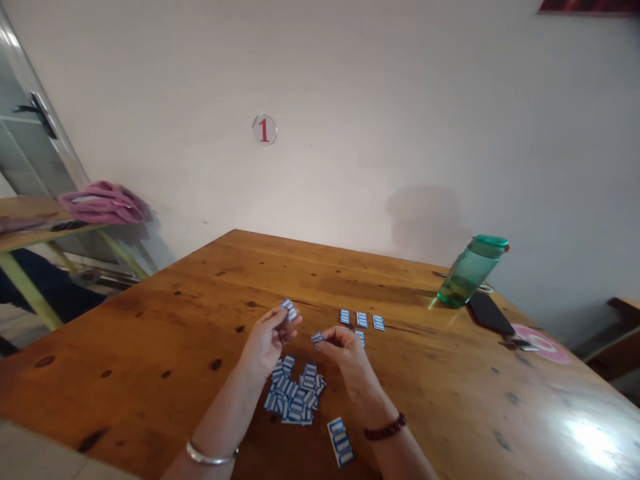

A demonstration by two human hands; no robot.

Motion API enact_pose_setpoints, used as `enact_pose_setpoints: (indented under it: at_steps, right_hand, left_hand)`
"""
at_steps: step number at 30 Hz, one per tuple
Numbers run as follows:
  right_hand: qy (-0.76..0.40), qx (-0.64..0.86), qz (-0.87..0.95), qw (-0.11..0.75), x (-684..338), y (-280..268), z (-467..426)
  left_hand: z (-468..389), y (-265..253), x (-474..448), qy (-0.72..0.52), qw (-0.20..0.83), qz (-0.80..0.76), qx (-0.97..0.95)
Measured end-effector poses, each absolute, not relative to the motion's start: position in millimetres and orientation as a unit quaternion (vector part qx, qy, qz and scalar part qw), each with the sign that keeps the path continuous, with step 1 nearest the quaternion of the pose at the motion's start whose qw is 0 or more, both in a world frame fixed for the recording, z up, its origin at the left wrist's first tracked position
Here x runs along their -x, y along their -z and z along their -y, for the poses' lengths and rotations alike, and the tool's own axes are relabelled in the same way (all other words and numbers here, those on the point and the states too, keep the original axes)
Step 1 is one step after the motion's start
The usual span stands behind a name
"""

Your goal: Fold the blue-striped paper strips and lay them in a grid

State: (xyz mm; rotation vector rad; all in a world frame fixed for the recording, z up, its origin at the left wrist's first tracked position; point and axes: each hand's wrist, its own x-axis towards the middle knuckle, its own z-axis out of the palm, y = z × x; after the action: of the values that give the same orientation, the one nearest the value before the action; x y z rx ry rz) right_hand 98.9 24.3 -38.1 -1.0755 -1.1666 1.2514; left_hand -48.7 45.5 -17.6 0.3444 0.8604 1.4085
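Between the thumb and fingers of my left hand (pixel 270 337) is a small blue-and-white card (pixel 289 309), raised above the wooden table (pixel 200 313). My right hand (pixel 347 353) pinches another small blue-and-white card (pixel 317 338) a little to the right. Below and between my forearms lies a loose pile of similar cards (pixel 295 393), overlapping one another. Beyond my right hand, several cards (pixel 361 320) are laid out in rows, the nearer ones partly hidden by that hand. A single larger-looking card (pixel 340 441) lies beside my right forearm.
A green water bottle (pixel 470 273) stands at the right, near a black phone (pixel 491 313) and a round pink mat (pixel 543 343) with keys (pixel 519 343). A pale wall (pixel 325 167) rises behind the table. Left, a pink cloth (pixel 107 202) lies on another table.
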Motion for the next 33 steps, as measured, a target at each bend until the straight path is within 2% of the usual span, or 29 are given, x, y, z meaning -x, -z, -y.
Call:
enact_pose_setpoints:
  at_steps: [6, 19, 33]
  right_hand:
    - [-0.524, 0.452, 0.45, 0.565, -103, 27, -17]
    - [-0.457, 0.456, 0.453, 0.614, -99, 31, -18]
    - [-0.361, 0.503, 0.492, 0.612, -96, 41, -23]
  left_hand:
    - [-38, 24, 32, -0.603, 0.614, -0.416, -0.294]
    - [-35, 30, 21, -0.574, 0.561, -0.431, -0.412]
    - [-29, 24, 14, -0.545, 0.587, -0.426, -0.422]
